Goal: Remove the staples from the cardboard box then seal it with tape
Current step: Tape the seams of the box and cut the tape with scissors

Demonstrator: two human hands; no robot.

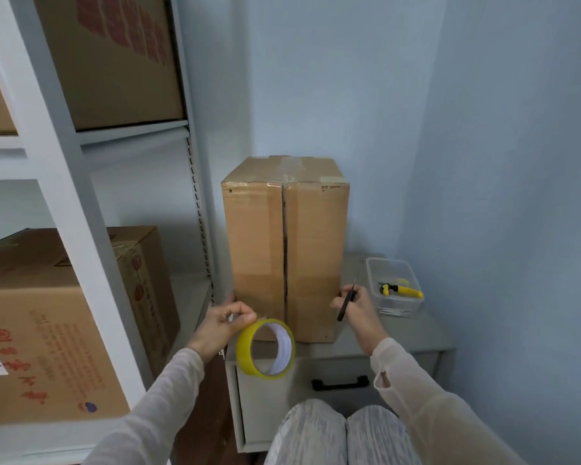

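Shelving rack: is standing along the left side, carrying printed cartons on two levels.
Cardboard box: is standing tall on the tabletop, just ahead of the person. Its centre seam is facing them and running top to bottom. Tape is showing across its top face.
Tabletop: is the grey top of a small drawer cabinet in the corner of the room, bearing the box and a container. A black drawer handle is showing below its front edge.
Plastic container: is sitting clear-walled on the tabletop to the right of the box, near the right hand.
Tape roll: is hanging, yellow, under the left hand, in front of the box's lower left part and the cabinet edge.
Left hand: is pinching the tape's free end between thumb and forefinger, close to the box's lower left corner.
Right hand: is curling its fingers round a slim dark cutting tool, just beside the box's lower right edge.
Pliers: are lying yellow-handled inside the container, above some thin metal pieces.
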